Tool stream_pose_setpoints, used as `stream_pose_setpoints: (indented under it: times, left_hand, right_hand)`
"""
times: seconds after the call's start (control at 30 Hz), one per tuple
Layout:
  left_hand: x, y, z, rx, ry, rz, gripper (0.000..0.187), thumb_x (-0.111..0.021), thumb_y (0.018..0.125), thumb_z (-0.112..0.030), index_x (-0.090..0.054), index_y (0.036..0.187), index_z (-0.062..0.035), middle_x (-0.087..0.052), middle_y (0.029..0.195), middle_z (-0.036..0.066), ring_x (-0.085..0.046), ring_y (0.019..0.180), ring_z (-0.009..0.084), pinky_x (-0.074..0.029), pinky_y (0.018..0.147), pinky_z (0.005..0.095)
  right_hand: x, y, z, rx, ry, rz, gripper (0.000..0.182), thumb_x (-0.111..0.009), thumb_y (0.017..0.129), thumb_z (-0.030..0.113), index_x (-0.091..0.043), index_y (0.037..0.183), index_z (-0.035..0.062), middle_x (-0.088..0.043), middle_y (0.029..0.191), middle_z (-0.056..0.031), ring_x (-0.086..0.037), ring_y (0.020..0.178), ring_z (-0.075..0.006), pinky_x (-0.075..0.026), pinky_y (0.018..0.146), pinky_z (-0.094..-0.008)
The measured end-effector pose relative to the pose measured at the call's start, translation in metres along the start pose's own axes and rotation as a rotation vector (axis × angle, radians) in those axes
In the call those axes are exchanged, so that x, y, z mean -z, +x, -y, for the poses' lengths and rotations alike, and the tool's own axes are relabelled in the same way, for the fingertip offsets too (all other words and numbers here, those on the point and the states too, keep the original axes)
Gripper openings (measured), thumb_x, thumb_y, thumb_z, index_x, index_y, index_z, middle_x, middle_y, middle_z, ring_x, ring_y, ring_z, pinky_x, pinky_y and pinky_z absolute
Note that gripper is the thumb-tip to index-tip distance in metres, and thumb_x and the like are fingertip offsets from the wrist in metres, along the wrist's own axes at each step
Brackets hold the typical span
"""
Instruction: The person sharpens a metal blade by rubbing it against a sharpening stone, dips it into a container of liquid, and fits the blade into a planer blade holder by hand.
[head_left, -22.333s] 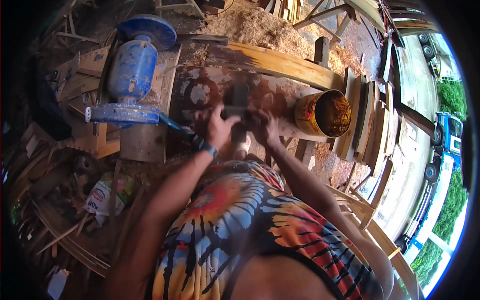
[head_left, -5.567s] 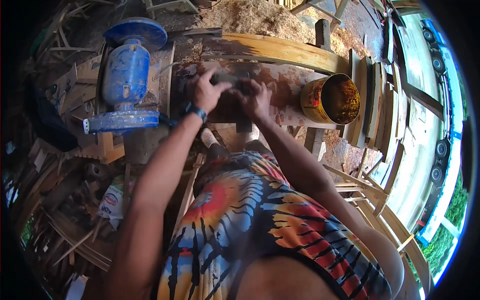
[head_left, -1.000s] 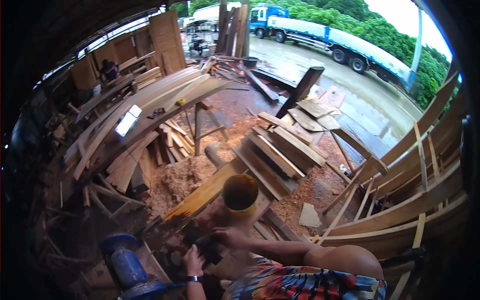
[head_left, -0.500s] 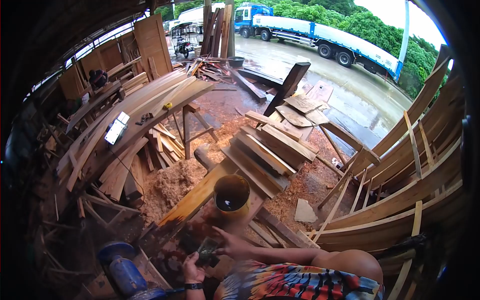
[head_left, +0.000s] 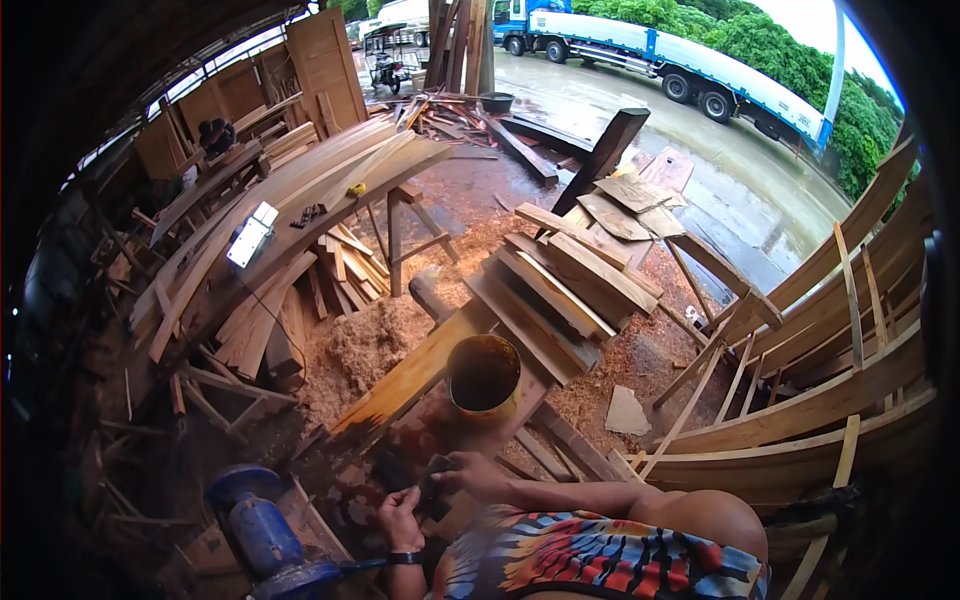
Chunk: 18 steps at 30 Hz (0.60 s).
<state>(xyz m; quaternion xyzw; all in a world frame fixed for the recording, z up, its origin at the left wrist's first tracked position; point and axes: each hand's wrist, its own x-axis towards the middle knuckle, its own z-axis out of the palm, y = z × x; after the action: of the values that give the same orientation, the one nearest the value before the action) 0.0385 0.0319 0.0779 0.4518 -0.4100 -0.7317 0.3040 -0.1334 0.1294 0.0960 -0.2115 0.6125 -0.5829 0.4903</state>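
Low in the view, my left hand, with a dark band at its wrist, pinches the left edge of a small dark piece. My right hand reaches in from the right, its fingers closed on the upper right part of the same piece. What the piece is cannot be made out. Just beyond my hands a yellowish round container stands on a wet, stained board, its inside dark. A blue machine with a round top is left of my left hand.
Stacked planks lie beyond the container. Sawdust is heaped to its left, near a long bench of boards. Curved planks stand at the right. A person is at the far left. A truck stands on the road.
My right hand's fingers have closed on the dark piece, where they were stretched out before. The view has shifted, so the surroundings appear further right and the far ones higher.
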Motion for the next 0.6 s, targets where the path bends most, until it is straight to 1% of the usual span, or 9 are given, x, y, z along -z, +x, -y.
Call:
stream_pose_setpoints:
  times: [0.1,0.2,0.3,0.33,0.43,0.53,0.6]
  left_hand:
    - [0.002,0.003,0.005,0.05,-0.058,-0.007,0.014,-0.076,0.089,-0.008,-0.064,0.094,-0.0029,-0.07,0.09,0.008,-0.068,0.078,0.0169,-0.059,0.07,0.0322]
    - [0.001,0.005,0.01,0.059,-0.045,-0.029,0.015,-0.076,0.089,-0.01,-0.063,0.093,-0.0044,-0.07,0.09,0.007,-0.068,0.077,0.0162,-0.058,0.066,0.0317]
    - [-0.001,0.007,0.011,0.066,-0.034,-0.056,0.015,-0.077,0.089,-0.011,-0.063,0.092,-0.006,-0.07,0.09,0.005,-0.067,0.076,0.0154,-0.057,0.064,0.0313]
    - [-0.004,0.005,0.009,0.081,-0.022,-0.056,0.015,-0.077,0.09,-0.012,-0.062,0.091,-0.0073,-0.069,0.089,0.005,-0.066,0.075,0.0148,-0.058,0.063,0.0316]
    - [-0.011,0.002,0.004,0.082,-0.017,-0.038,0.016,-0.077,0.09,-0.013,-0.062,0.09,-0.0074,-0.069,0.088,0.004,-0.066,0.075,0.0149,-0.058,0.063,0.0318]
    - [-0.017,0.003,0.005,0.059,-0.023,-0.033,0.017,-0.077,0.09,-0.013,-0.061,0.089,-0.0077,-0.068,0.088,0.004,-0.066,0.076,0.015,-0.058,0.063,0.0324]
    - [-0.023,0.002,0.003,0.055,-0.011,-0.038,0.018,-0.077,0.09,-0.013,-0.06,0.088,-0.0076,-0.068,0.088,0.004,-0.066,0.076,0.0148,-0.058,0.063,0.0329]
  right_hand:
    - [0.002,0.004,-0.002,-0.038,0.038,0.031,0.039,-0.082,0.085,0.019,-0.067,0.113,-0.0018,-0.07,0.095,-0.0065,-0.067,0.08,-0.0147,-0.055,0.072,-0.0303]
    - [0.006,0.005,-0.003,-0.044,0.099,0.058,0.038,-0.081,0.086,0.018,-0.066,0.114,-0.0036,-0.071,0.097,-0.0087,-0.07,0.08,-0.0167,-0.057,0.072,-0.0307]
    - [0.011,0.005,-0.002,-0.035,0.086,0.087,0.04,-0.081,0.086,0.017,-0.065,0.115,-0.0056,-0.072,0.098,-0.0109,-0.071,0.079,-0.0171,-0.057,0.072,-0.0307]
    - [0.012,0.011,-0.011,0.016,0.153,0.111,0.041,-0.08,0.087,0.017,-0.064,0.116,-0.0068,-0.072,0.098,-0.0122,-0.071,0.079,-0.0176,-0.057,0.072,-0.0306]
    - [0.018,0.011,-0.013,0.023,0.144,0.109,0.042,-0.08,0.087,0.018,-0.064,0.117,-0.0069,-0.072,0.098,-0.0121,-0.072,0.08,-0.0175,-0.057,0.071,-0.03]
    - [0.025,0.008,-0.006,-0.017,0.148,0.113,0.042,-0.08,0.087,0.018,-0.064,0.117,-0.0062,-0.072,0.097,-0.011,-0.071,0.078,-0.0165,-0.056,0.07,-0.0293]
    - [0.027,0.005,-0.001,-0.009,0.124,0.082,0.043,-0.081,0.087,0.019,-0.064,0.117,-0.0061,-0.071,0.096,-0.0105,-0.07,0.077,-0.0155,-0.056,0.069,-0.0289]
